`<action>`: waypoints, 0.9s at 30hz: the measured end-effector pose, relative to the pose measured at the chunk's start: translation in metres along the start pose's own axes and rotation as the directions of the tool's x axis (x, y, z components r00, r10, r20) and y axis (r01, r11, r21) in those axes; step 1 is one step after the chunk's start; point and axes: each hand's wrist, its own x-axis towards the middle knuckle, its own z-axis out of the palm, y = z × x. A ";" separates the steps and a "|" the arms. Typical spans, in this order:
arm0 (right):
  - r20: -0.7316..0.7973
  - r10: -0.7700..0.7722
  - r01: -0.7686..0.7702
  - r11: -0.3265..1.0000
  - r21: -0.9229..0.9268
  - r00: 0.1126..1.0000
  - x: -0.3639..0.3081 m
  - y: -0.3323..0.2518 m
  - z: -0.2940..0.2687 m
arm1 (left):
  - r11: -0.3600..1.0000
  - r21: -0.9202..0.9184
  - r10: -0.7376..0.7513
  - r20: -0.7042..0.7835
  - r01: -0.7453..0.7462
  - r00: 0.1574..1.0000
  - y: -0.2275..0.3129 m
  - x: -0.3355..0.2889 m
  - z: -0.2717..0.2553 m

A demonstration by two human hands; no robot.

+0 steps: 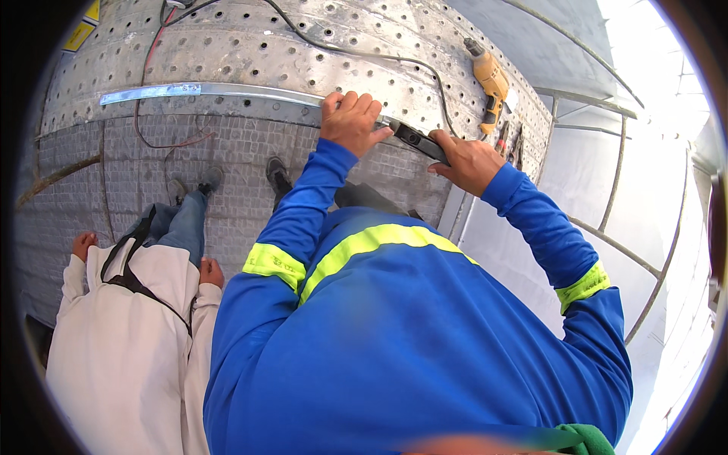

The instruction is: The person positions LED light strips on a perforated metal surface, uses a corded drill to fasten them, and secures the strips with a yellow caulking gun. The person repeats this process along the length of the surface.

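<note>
A long, narrow metal strip [250, 91] lies along the near edge of a perforated metal work table [356, 45]. My left hand [352, 125] is closed over its right end, fingers bent across it and thumb reaching right. Beside that end, my right hand [469, 162] grips a black hand tool [415, 139] with a round part on its side. The tool's front tip is at or close to the strip's end; contact there is unclear. My right fingers partly hide the tool's rear, so its exact kind does not show.
A yellow-tan power drill [491, 80] rests at the table's right, near red-handled pliers [502, 140]. A black cable [356, 53] crosses the tabletop. Yellow boxes [80, 34] sit far left. A co-worker in a light top [129, 326] stands at my left. Metal bars [614, 243] run along the right.
</note>
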 end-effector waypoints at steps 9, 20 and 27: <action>0.097 0.011 -0.020 0.995 0.094 0.995 0.025 0.020 -0.033 | 1.000 -0.014 -0.022 0.002 0.022 1.000 0.002 -0.002 0.001; 0.128 0.157 -0.194 0.910 0.367 0.979 0.011 0.004 -0.001 | 0.999 -0.017 -0.051 0.034 0.052 0.998 0.004 -0.003 -0.001; -0.084 0.299 -0.226 0.851 0.473 0.950 -0.009 -0.017 0.055 | 0.994 -0.011 -0.107 0.023 0.107 0.994 0.007 0.006 0.007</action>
